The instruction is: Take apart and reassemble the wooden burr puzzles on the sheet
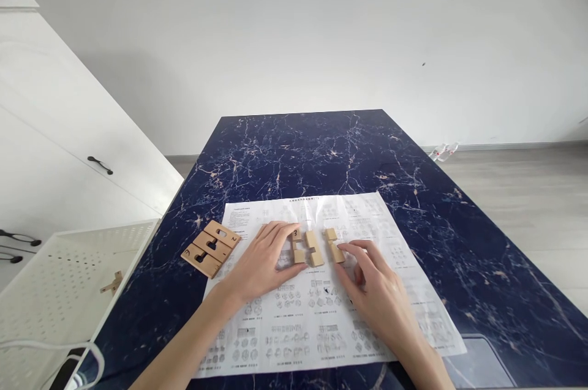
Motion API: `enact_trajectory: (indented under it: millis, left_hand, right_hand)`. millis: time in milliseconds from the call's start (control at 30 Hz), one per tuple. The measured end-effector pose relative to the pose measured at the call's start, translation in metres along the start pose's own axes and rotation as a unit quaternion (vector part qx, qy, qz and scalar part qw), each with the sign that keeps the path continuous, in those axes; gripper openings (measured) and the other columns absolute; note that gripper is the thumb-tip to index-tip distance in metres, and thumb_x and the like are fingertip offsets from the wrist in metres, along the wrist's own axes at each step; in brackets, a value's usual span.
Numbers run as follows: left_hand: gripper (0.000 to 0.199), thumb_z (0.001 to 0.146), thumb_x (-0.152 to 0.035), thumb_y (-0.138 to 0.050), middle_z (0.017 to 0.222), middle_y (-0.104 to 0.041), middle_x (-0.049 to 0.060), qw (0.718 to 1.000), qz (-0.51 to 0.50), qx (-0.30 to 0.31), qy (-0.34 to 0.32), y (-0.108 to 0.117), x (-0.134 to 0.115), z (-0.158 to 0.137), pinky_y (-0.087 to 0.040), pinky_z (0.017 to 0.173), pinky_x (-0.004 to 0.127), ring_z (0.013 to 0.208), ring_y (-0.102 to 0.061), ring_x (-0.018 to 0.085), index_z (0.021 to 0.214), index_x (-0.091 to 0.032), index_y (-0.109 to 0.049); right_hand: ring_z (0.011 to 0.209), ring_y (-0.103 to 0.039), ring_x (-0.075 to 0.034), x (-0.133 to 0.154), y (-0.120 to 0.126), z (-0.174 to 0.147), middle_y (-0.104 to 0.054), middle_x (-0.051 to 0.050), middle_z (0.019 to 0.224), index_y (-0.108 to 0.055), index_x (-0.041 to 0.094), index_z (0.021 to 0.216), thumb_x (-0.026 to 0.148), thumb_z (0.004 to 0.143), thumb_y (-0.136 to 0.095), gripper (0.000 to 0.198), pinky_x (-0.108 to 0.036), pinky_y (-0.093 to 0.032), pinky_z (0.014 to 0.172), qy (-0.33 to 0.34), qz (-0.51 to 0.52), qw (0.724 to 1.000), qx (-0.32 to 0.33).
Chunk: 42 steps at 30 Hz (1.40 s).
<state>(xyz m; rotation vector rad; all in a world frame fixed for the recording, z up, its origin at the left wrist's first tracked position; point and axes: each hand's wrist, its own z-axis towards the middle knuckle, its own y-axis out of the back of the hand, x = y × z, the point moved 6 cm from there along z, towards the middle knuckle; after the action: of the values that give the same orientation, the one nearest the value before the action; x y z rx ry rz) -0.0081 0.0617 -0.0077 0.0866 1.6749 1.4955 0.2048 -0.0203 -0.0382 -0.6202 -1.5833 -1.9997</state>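
Head: right hand (374, 278) at block (337, 253)

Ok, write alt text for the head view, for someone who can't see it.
Left hand and right hand at the outer two of three notched wooden blocks on a printed sheet. Slotted wooden pieces lie left, partly on the sheet; the table beneath is dark blue.

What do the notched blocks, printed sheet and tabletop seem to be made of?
Notched blocks: probably unvarnished wood, given their pale, matte tan faces.
Printed sheet: thin paper, visibly creased.
Tabletop: smooth-looking, white-veined dark blue; stone or marble-patterned laminate, unclear.
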Motion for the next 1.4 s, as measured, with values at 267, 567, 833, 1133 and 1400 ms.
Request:
enact_trajectory:
  millis: [267, 567, 833, 1133, 1400]
  left_hand:
    - [0.056, 0.104, -0.036, -0.064, 0.162, -0.052, 0.007, 0.999, 0.023, -0.007, -0.046, 0.003, -0.009, -0.001, -0.048, 0.12, 0.057, 0.149, -0.048, 0.034, 0.157, -0.035, -0.046]
    - [0.047, 0.111, -0.024, -0.051, 0.161, -0.058, 0.0, 0.989, 0.059, 0.0, -0.132, -0.007, -0.025, -0.001, -0.043, 0.123, 0.061, 0.157, -0.04, 0.032, 0.156, -0.036, -0.051]
    - [0.045, 0.113, -0.028, -0.048, 0.164, -0.055, -0.002, 0.993, 0.053, 0.011, -0.109, -0.01, -0.022, 0.0, -0.043, 0.123, 0.062, 0.159, -0.038, 0.032, 0.157, -0.037, -0.048]
    - [0.051, 0.113, -0.027, -0.048, 0.166, -0.052, -0.001, 0.993, 0.058, 0.016, -0.102, -0.011, -0.027, 0.002, -0.042, 0.124, 0.062, 0.16, -0.035, 0.032, 0.162, -0.038, -0.039]
    - [0.049, 0.11, -0.011, -0.048, 0.163, -0.056, 0.003, 0.985, 0.097, -0.005, -0.14, -0.016, -0.03, 0.007, -0.039, 0.123, 0.066, 0.157, -0.038, 0.035, 0.155, -0.03, -0.049]
  right_hand:
    - [0.055, -0.061, -0.013, 0.004, 0.002, 0.0, -0.065, -0.011, 0.126, -0.062, 0.027, 0.129, 0.039, 0.11, -0.049, 0.026, -0.031, -0.054, 0.051, 0.007, 0.006, 1.0, -0.001]
    - [0.057, -0.06, -0.013, 0.006, 0.002, 0.001, -0.065, -0.011, 0.124, -0.061, 0.026, 0.13, 0.041, 0.111, -0.048, 0.027, -0.03, -0.052, 0.05, 0.01, 0.004, 1.0, 0.002]
    - [0.058, -0.059, -0.014, 0.008, 0.003, 0.002, -0.065, -0.009, 0.123, -0.061, 0.026, 0.128, 0.04, 0.111, -0.05, 0.025, -0.031, -0.052, 0.053, 0.004, -0.002, 1.0, 0.005]
    - [0.056, -0.059, -0.012, 0.005, 0.001, 0.001, -0.065, -0.008, 0.123, -0.061, 0.026, 0.129, 0.042, 0.11, -0.05, 0.027, -0.031, -0.053, 0.053, 0.005, -0.003, 1.0, 0.003]
    - [0.056, -0.059, -0.013, 0.005, 0.0, 0.001, -0.065, -0.008, 0.122, -0.061, 0.027, 0.128, 0.042, 0.11, -0.05, 0.026, -0.031, -0.053, 0.054, 0.006, -0.002, 1.0, -0.001]
